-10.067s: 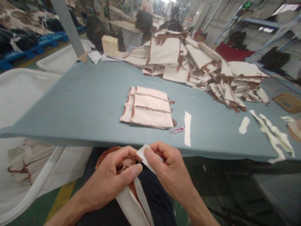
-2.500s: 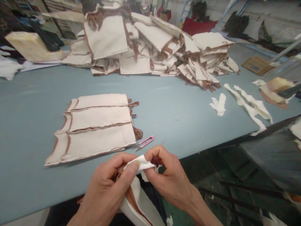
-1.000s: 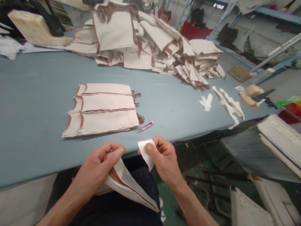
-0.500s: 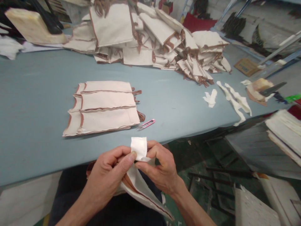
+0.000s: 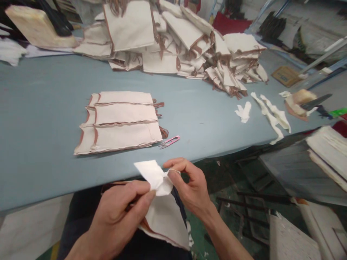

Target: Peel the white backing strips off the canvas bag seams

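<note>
Below the near edge of the worktop, over my lap, I am working on a cream cloth piece with brown edging. My left hand is pinching its upper corner between thumb and forefinger. My right hand is pinching, thumb against fingertips, the end of a white strip that is standing up between the two hands and meeting the cloth at that corner. As I read it, I am in the middle of pulling this strip off the piece: part of it is standing free, but the join is lying hidden under my fingers, so I cannot tell how much is holding. The next move is calling for a firm left-hand hold right beside the join and a right-hand pull away from it, low along the cloth, sparing the edging. Should a thread be holding, the pink snips are lying within reach on the worktop, just right of the flat stack of like pieces. White scraps are lying farther right, and a big heap is sitting at the far side.
</note>
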The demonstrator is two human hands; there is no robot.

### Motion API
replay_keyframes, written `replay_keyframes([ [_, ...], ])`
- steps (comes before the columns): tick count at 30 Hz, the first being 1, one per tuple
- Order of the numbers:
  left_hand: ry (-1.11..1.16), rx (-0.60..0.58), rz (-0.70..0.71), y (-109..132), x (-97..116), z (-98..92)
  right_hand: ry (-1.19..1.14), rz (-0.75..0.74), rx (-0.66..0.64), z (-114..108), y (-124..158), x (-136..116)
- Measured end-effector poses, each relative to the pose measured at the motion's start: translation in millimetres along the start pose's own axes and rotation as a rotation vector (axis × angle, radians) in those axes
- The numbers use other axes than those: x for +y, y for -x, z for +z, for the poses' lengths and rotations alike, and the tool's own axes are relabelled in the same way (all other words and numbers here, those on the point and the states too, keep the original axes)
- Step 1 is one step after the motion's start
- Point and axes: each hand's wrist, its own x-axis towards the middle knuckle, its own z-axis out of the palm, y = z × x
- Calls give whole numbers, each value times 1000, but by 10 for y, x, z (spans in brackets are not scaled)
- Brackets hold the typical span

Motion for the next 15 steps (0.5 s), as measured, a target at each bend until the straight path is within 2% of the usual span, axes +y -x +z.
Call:
replay_keyframes([
  [2, -48, -46, 107, 37, 33, 6, 214, -93, 38, 29, 7, 23],
  [4, -77, -55, 152, 71, 49, 31, 357, -138, 109, 76, 23, 45],
  [7, -97, -65, 191, 130, 36, 97, 376, -65, 265, 181, 50, 52],
  [10, -85, -131, 285, 188, 27, 174, 126, 120, 369, 310, 64, 8],
  [13, -63, -131, 318, 213, 51, 227, -275, 326, 341, 423, 61, -76],
  [15, -67, -128, 310, 218, 66, 241, -472, 408, 307, 473, 53, -133],
])
